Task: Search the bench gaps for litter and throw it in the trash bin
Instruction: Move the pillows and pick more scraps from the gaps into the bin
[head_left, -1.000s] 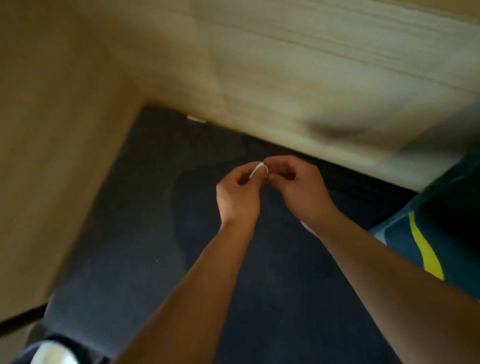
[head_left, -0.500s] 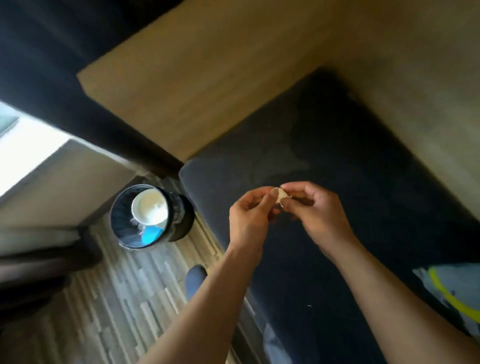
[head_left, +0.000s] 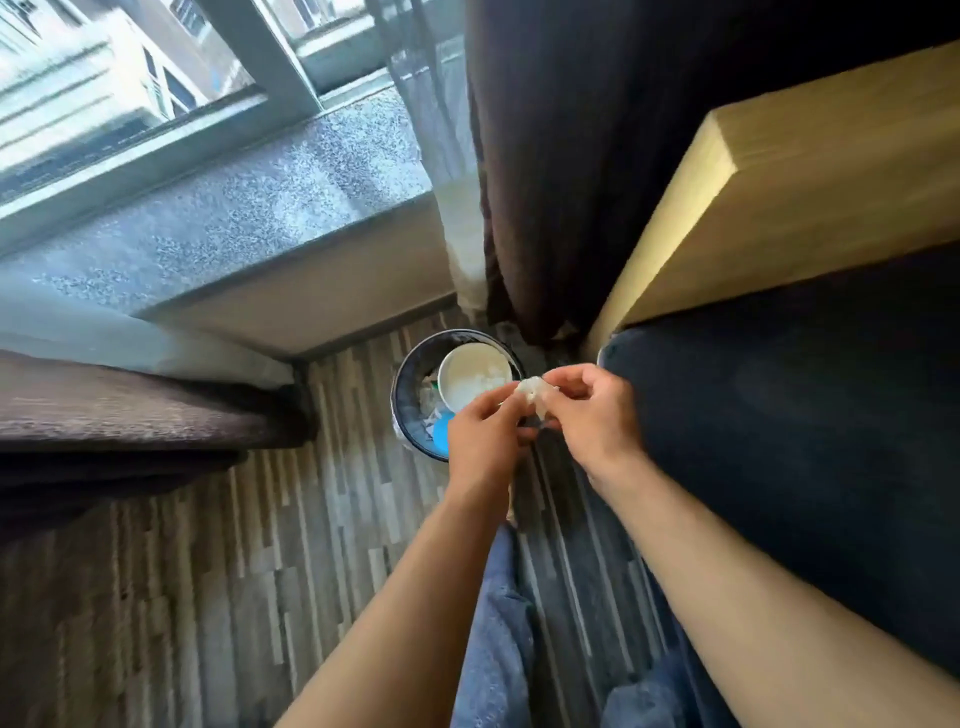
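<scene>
A small crumpled white scrap of litter (head_left: 531, 391) is pinched between the fingertips of both hands. My left hand (head_left: 483, 435) and my right hand (head_left: 592, 415) meet just over the right rim of the round black trash bin (head_left: 408, 374), which stands on the floor. Inside the bin lie a white paper bowl (head_left: 470, 376) and something blue (head_left: 441, 435). The dark blue bench cushion (head_left: 805, 441) is to my right, with its wooden side panel (head_left: 810, 197) beyond.
A striped wood-pattern floor (head_left: 208, 597) spreads to the left. A speckled stone window sill (head_left: 234, 218) and a window are at the upper left. A dark brown curtain (head_left: 545, 156) hangs behind the bin. My jeans-clad leg (head_left: 498, 623) is below.
My view has swung left from the bench corner to the floor and window. Both hands, still pinching the white scrap, have moved off the cushion to above the trash bin.
</scene>
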